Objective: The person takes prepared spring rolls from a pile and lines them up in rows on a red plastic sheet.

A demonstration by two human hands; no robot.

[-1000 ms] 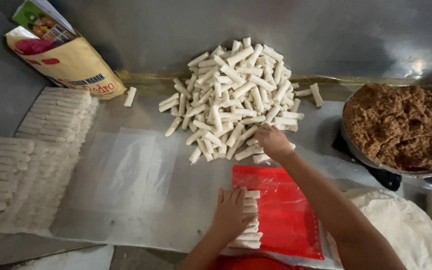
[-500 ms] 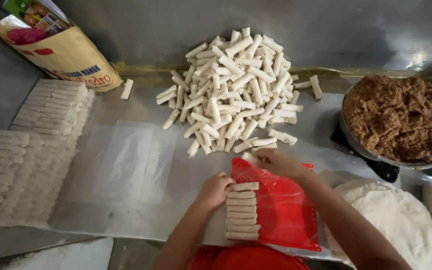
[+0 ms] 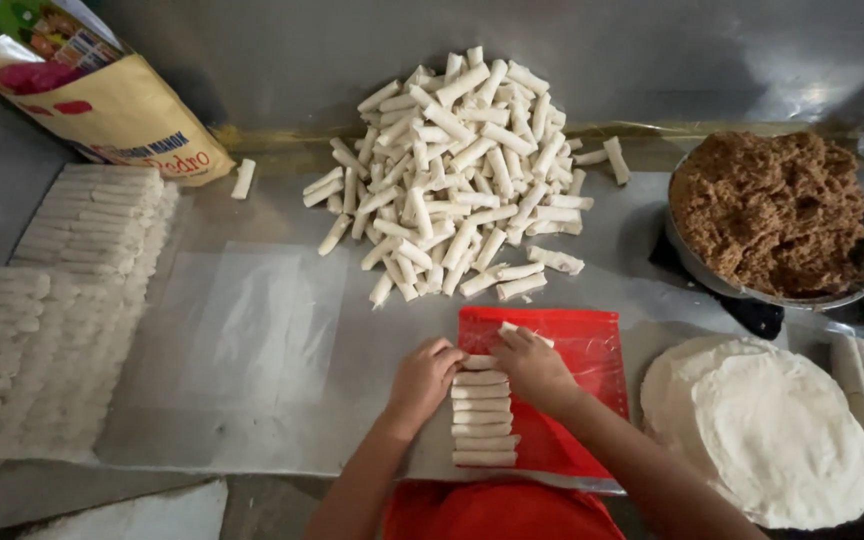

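- Left hand (image 3: pixel 422 380), right hand (image 3: pixel 532 368): fingers curled, pinching the top spring roll (image 3: pixel 479 362) from either end.
- Roll row (image 3: pixel 484 418): stacked on red bag (image 3: pixel 577 400), table's near edge.
- Loose roll pile (image 3: pixel 457 170): far edge.

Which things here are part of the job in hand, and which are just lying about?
In use:
- left hand and right hand, pressing the top of a stacked row of rolls
- red bag under that row
- loose roll pile

Lying about:
- pan of brown filling
- round wrappers
- yellow sack
- packed rolls
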